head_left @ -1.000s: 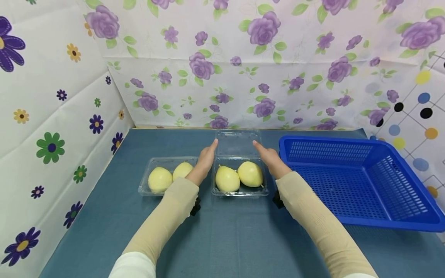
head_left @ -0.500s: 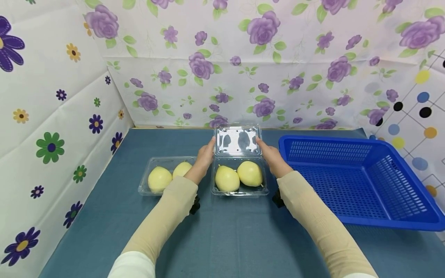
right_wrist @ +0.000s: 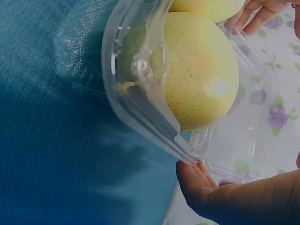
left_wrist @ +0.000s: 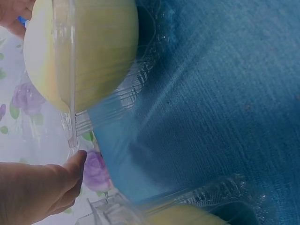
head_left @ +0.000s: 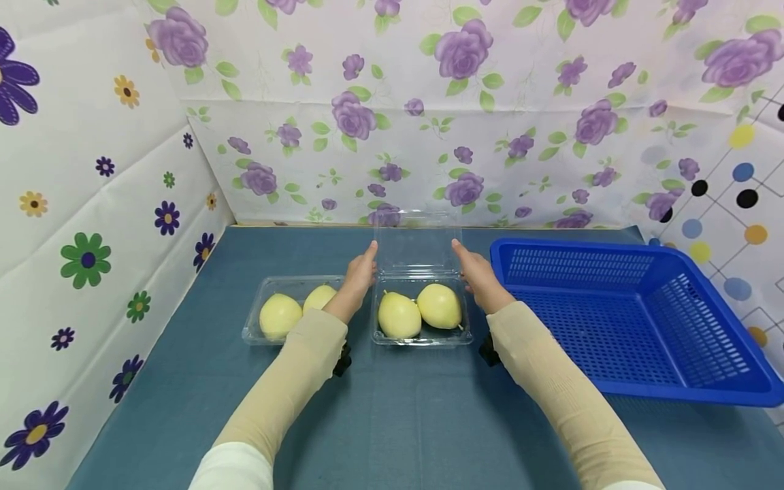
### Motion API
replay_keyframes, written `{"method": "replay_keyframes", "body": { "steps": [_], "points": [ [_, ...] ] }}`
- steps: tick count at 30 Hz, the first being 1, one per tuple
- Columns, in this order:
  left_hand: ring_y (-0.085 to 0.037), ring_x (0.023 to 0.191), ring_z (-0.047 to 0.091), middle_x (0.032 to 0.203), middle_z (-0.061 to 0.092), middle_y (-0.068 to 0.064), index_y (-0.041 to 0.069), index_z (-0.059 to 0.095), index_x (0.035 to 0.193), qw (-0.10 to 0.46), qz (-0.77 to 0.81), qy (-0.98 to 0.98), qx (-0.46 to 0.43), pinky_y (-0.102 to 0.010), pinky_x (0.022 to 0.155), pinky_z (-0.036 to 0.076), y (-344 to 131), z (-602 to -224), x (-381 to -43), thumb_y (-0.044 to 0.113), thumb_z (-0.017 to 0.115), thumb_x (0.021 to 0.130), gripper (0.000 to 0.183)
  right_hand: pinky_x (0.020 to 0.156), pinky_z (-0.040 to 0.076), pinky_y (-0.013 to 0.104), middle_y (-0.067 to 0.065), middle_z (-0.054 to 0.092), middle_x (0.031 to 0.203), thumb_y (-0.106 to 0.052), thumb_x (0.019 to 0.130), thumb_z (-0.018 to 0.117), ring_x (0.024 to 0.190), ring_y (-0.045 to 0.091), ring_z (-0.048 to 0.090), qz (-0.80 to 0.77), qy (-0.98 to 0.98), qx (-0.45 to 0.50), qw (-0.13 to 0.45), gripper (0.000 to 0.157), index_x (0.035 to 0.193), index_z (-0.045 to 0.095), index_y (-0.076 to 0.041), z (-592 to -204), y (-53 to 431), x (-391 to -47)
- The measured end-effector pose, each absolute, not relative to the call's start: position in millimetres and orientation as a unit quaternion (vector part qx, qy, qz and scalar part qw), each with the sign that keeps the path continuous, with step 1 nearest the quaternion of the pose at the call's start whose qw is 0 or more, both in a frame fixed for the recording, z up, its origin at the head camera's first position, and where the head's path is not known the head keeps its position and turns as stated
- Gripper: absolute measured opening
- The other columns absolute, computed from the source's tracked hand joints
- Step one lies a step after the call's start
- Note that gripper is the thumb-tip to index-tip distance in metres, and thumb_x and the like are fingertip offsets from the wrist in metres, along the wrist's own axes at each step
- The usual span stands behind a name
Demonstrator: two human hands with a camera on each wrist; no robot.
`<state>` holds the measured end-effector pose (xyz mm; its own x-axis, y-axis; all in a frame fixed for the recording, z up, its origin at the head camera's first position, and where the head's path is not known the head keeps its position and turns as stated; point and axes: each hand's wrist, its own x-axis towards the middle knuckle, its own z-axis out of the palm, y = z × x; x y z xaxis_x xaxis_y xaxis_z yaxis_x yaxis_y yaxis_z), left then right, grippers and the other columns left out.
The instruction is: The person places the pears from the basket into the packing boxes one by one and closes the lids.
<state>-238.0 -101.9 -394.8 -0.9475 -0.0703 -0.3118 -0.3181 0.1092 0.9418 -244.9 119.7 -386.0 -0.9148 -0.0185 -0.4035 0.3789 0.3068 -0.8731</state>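
Observation:
A clear plastic clamshell box [head_left: 422, 342] stands mid-table with two yellow pears, one left [head_left: 399, 315] and one right [head_left: 439, 306]. Its clear lid [head_left: 418, 241] stands raised at the back. At the box's left rear side is my left hand [head_left: 358, 279], thumb pointing up by the lid edge; in the left wrist view its fingertips [left_wrist: 78, 159] meet the hinge corner. My right hand [head_left: 480, 275] mirrors it on the right; in the right wrist view its fingertips [right_wrist: 185, 171] touch the rear corner. No firm grip shows, and fingers behind the lid are partly hidden.
Left of my left hand stands a second clear box [head_left: 254, 320] with two pears, one [head_left: 280, 316] in full view, the other [head_left: 317, 298] partly behind my forearm. A large blue plastic basket [head_left: 612, 388] stands at the right. Flowered sheeting [head_left: 416, 156] closes off the table's back.
The lid has swung upward from lying further back, its top edge now higher against the flowered sheeting. Both hands stay nearly where they were, beside the box.

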Motion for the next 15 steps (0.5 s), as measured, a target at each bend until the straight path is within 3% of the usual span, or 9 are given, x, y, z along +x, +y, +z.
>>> {"method": "replay_keyframes", "body": {
  "steps": [5, 15],
  "points": [
    [-0.031, 0.138, 0.034, 0.147, 0.037, -0.022, 0.0, 0.024, 0.149, 0.098, 0.655, 0.738, -0.128, -0.042, 0.113, 0.031, -102.3, -394.9, -238.5, 0.053, 0.033, 0.1, 0.073, 0.091, 0.035, 0.042, 0.007, 0.034, 0.093, -0.063, 0.095, 0.033, 0.104, 0.03, 0.039, -0.581, 0.791, 0.103, 0.159, 0.079, 0.154, 0.014, -0.014, -385.6, 120.0, -244.4],
    [-0.032, 0.137, 0.035, 0.148, 0.035, -0.023, 0.001, 0.024, 0.15, 0.098, 0.658, 0.737, -0.122, -0.042, 0.112, 0.032, -102.2, -396.5, -240.6, 0.053, 0.034, 0.1, 0.073, 0.08, 0.035, 0.036, 0.008, 0.035, 0.096, -0.064, 0.095, 0.032, 0.088, 0.024, 0.038, -0.579, 0.792, 0.102, 0.166, 0.079, 0.154, 0.013, -0.015, -383.5, 118.8, -244.0]
  ]
}}
